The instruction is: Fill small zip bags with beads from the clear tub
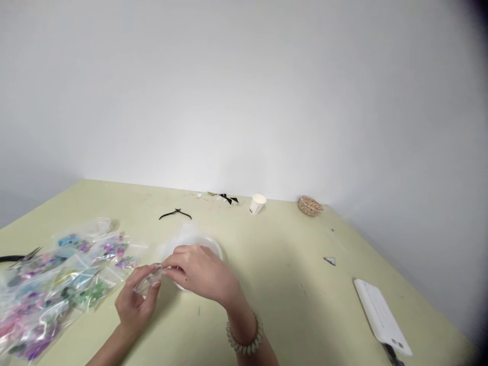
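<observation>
My left hand (137,297) is closed around a small clear plastic bag (147,283), held low over the table. Its contents are too small to make out. The thumb and fingers of my right hand (202,272) pinch the upper right edge of the same bag. Under and behind my right hand is a white round dish (216,246), largely covered by the hand. Many-coloured beads fill several clear zip bags (82,284), which lie in a heap just left of my left hand.
Black-handled pliers (177,212) lie behind the dish; another pair (23,257) rests at the far left. Along the wall are dark scraps (229,199), a paper cup (257,204) and a tub of tan pieces (310,206). A white device (381,315) and a small shard (330,261) lie right.
</observation>
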Demonstrator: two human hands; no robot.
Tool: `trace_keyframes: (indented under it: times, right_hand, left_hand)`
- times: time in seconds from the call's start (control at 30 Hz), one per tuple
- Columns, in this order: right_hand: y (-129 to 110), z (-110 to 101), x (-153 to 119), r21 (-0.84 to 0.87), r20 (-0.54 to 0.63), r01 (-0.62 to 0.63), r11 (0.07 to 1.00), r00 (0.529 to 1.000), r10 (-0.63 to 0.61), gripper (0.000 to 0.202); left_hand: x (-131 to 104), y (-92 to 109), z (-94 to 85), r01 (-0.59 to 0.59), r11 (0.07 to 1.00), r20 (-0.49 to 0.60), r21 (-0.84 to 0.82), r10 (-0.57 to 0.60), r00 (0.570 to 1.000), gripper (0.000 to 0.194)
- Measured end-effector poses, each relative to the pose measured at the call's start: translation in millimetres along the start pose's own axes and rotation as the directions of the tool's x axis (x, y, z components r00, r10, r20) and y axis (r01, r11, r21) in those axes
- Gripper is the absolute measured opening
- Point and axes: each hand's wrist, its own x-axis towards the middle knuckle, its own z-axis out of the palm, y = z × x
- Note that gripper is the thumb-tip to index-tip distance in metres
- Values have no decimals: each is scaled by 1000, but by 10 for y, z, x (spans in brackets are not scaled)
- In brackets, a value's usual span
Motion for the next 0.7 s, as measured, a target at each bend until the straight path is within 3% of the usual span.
trace_keyframes:
  times: [0.27, 0.47, 0.7]
  right_hand:
    - [83, -29, -4, 66, 20, -4, 998, 1000, 2, 23]
    - [168, -100, -25, 141, 16, -49, 989, 999, 47, 21]
    - [285, -291, -271, 242, -152, -91, 966, 980, 130, 20]
  left_hand:
    - [33, 73, -21, -15, 994, 144, -110, 31, 989, 30]
    - [72, 120, -37, -2, 991, 137, -132, 20, 990, 29]
    - [114, 151, -37, -2, 976, 148, -220, 35, 988, 33]
